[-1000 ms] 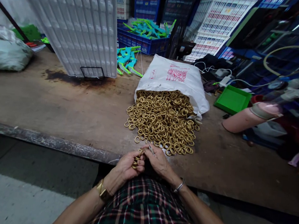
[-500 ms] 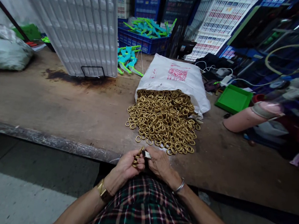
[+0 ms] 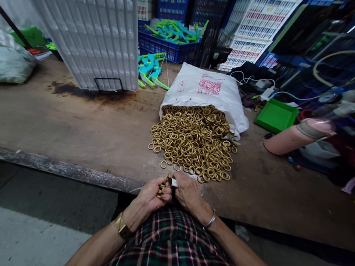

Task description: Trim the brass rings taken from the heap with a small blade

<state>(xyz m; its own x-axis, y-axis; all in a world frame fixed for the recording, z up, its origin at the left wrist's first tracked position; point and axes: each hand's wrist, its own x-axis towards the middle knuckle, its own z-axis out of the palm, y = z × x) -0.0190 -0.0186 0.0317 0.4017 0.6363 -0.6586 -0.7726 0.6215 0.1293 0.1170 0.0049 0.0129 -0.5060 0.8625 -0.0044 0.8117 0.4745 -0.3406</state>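
Several gold-coloured rings [image 3: 160, 190] sit in my left hand [image 3: 152, 195], whose fingers are curled round them at the table's front edge. My right hand [image 3: 188, 192] is closed on a small tool with a white body and a dark tip [image 3: 173, 182]; its exact kind is too small to make out. The dark tip meets a ring held up at the left fingertips. Just beyond both hands spreads a heap of gold rings [image 3: 196, 139], spilling from the mouth of a white woven sack [image 3: 198, 82] with red print.
A tall stack of clear plastic trays [image 3: 108, 37] stands at left on the brown table [image 3: 71, 122]. Toy bows fill a blue crate [image 3: 176, 52] at the back. On the right are a green tray [image 3: 276, 116] and a pink bottle [image 3: 294, 139].
The view has shifted very slightly. Both hands keep nearly the same pose, with the tool tip still against the ring.
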